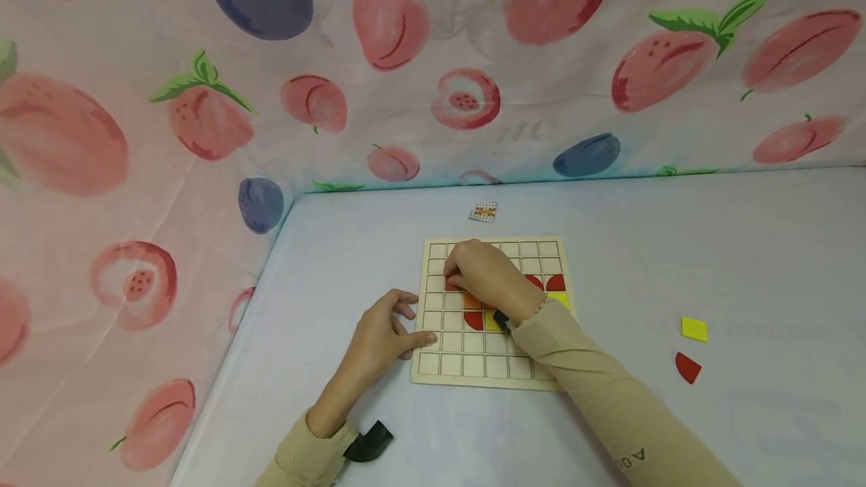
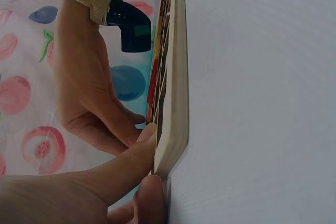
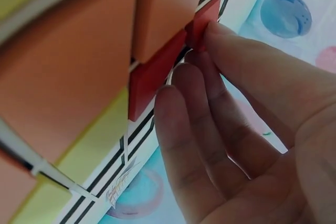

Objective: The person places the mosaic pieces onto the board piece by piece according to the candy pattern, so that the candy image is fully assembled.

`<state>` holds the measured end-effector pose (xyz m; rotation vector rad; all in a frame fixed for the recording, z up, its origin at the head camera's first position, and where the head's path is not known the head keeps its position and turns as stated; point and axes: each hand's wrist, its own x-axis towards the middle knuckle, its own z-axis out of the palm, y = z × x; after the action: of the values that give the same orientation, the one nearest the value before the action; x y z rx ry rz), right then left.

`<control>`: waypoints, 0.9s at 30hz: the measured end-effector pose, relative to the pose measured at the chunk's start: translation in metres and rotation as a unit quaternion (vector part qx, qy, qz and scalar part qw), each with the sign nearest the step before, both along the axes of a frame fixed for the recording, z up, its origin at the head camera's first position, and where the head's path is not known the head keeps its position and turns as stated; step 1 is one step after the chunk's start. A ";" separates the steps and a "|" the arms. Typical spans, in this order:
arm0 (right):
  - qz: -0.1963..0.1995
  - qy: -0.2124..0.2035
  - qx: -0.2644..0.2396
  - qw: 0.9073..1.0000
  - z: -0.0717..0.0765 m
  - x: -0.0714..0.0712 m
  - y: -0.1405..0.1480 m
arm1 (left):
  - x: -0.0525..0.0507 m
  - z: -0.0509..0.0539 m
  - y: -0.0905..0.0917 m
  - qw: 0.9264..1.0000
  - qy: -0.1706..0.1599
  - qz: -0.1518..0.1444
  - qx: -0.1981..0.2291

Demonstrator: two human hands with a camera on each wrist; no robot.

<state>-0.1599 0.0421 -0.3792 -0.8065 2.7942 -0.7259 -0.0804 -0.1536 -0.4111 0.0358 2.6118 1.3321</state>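
Note:
A square wooden grid board (image 1: 446, 380) lies on the table, with several red, orange and yellow tiles in its cells. My right hand (image 1: 489, 274) reaches over the board's left half. Its thumb and index finger pinch a small red tile (image 3: 203, 23) at the board's surface; the tile's full outline is hidden. At the board's left edge is my left hand (image 1: 380, 331), thumb on top of the rim and a finger against the side, holding the board (image 2: 177, 103). The right hand and forearm cover some of the cells.
A small printed pattern card (image 1: 483, 211) lies behind the board. To the right on the table are a loose yellow square tile (image 1: 694, 328) and a red quarter-circle tile (image 1: 688, 367). Fruit-patterned cloth (image 1: 534, 96) rises at the back and left.

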 end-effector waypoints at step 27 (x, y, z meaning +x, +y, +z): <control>-0.011 -0.001 0.014 1.000 0.014 0.019 0.028 | 0.000 0.002 0.001 1.000 -0.007 0.006 -0.004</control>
<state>-0.1406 0.0706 -0.3649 -0.7702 2.8091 -0.6884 -0.0805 -0.1526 -0.4091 0.0093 2.6085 1.3213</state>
